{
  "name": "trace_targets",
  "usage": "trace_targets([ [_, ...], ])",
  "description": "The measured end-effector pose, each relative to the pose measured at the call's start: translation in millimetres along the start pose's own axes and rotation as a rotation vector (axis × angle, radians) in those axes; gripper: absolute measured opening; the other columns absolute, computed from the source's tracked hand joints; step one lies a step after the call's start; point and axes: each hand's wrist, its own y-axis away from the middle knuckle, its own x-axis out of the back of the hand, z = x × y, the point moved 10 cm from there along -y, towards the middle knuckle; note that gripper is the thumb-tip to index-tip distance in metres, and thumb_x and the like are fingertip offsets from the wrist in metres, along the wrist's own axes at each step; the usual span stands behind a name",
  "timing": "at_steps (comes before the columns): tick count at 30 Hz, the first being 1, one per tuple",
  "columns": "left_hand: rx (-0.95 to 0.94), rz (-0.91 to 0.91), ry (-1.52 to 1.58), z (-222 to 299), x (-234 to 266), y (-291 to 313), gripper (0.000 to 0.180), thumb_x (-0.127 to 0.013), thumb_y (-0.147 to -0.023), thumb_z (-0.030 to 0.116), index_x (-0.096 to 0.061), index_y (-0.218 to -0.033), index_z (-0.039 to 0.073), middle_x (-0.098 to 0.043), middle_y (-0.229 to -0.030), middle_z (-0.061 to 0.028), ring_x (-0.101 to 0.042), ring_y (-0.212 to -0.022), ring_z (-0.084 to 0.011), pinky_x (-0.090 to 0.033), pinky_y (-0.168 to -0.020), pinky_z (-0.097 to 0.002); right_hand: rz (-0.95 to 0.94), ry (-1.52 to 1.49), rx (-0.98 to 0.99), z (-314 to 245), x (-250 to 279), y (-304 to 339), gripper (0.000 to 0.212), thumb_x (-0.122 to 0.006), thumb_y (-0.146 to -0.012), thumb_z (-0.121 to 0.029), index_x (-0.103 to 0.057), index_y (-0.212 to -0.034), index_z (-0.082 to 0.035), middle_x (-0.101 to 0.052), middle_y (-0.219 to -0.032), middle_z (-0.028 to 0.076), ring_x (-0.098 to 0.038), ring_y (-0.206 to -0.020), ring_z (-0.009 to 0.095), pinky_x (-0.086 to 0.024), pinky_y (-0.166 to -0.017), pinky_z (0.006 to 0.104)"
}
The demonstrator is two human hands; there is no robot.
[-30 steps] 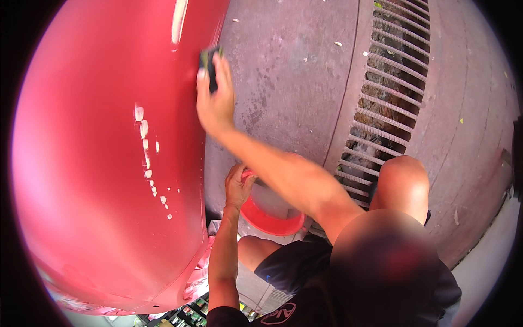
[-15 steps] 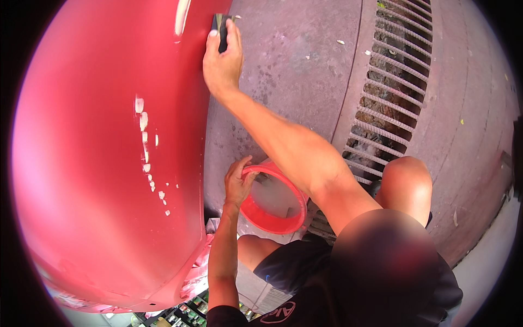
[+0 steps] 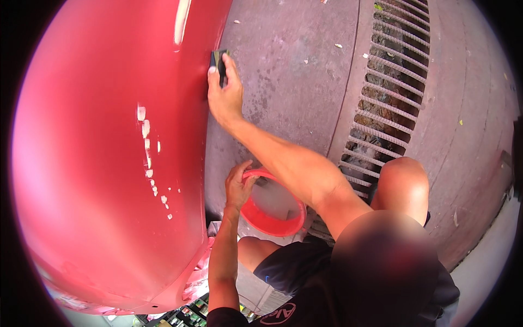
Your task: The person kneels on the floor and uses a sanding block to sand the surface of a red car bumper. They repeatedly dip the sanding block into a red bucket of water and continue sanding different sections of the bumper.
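A dark sanding block (image 3: 219, 61) is gripped between the thumb and fingers of my right hand (image 3: 225, 98). It rests against the lower side of a glossy red car panel (image 3: 109, 163); its working face is hidden. Closer to me, my left hand (image 3: 238, 186) pinches the rim of a red bucket (image 3: 280, 227), thumb over the edge. Cloudy water (image 3: 275, 199) fills part of that bucket. Along the panel runs a line of whitish patches (image 3: 146, 128), with smaller spots trailing toward me.
Rusty ribbed bars form a drain grate (image 3: 389, 90) in the concrete floor (image 3: 299, 71) to the right. My bent knee (image 3: 403, 182) sits beside it. Several small bottles or cans (image 3: 190, 315) stand at the lower left, below the panel.
My right hand has slid the sanding block toward me along the panel's edge. The left hand keeps its grip on the bucket, which has barely shifted.
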Motion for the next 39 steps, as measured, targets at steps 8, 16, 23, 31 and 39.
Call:
trace_targets([
  [8,-0.034,0.008,-0.045,16.1,2.2,-4.7,0.051,-0.089,-0.086,0.018,-0.07,-0.134,0.011,-0.073,-0.11,-0.0131,-0.071,-0.102,-0.0304,-0.059,-0.088,-0.04,-0.006,-0.016,-0.053,7.6,2.3,14.4,0.057,-0.06,-0.108,-0.029,-0.051,-0.152,0.005,-0.049,-0.159,0.026,-0.046,-0.15,0.039,-0.036,-0.125,0.0449],
  [16,-0.035,0.013,-0.042,11.1,4.0,-5.7,0.051,-0.088,-0.087,0.02,-0.07,-0.133,0.01,-0.073,-0.11,-0.013,-0.071,-0.103,-0.0307,-0.058,-0.09,-0.0398,0.097,-0.056,0.002,-19.0,-0.9,-14.6,0.053,-0.06,-0.108,-0.025,-0.052,-0.149,0.007,-0.055,-0.152,0.025,-0.051,-0.144,0.04,-0.038,-0.123,0.0437],
  [23,0.012,0.016,-0.035,15.7,6.4,0.5,0.049,-0.088,-0.087,0.019,-0.07,-0.131,0.009,-0.073,-0.11,-0.0142,-0.071,-0.102,-0.0322,-0.058,-0.09,-0.0401,0.088,-0.114,-0.044,-46.6,-4.3,-52.1,0.05,-0.059,-0.108,-0.027,-0.054,-0.145,0.006,-0.058,-0.144,0.022,-0.054,-0.138,0.039,-0.041,-0.119,0.0462],
  [31,-0.049,0.044,-0.037,14.2,6.6,0.0,0.051,-0.089,-0.086,0.019,-0.07,-0.131,0.009,-0.074,-0.109,-0.0133,-0.072,-0.1,-0.0317,-0.058,-0.088,-0.0408,0.052,-0.127,-0.084,-4.8,-8.7,-5.7,0.053,-0.062,-0.107,-0.028,-0.053,-0.147,0.005,-0.053,-0.153,0.022,-0.052,-0.143,0.037,-0.039,-0.122,0.0468],
  [39,-0.028,0.032,-0.065,10.7,3.2,-0.8,0.052,-0.089,-0.085,0.017,-0.069,-0.133,0.01,-0.074,-0.109,-0.0133,-0.072,-0.1,-0.0321,-0.058,-0.089,-0.0408,0.022,-0.195,-0.137,7.8,-6.6,31.5,0.05,-0.061,-0.107,-0.026,-0.055,-0.146,0.004,-0.056,-0.148,0.022,-0.052,-0.142,0.037,-0.041,-0.121,0.0458],
])
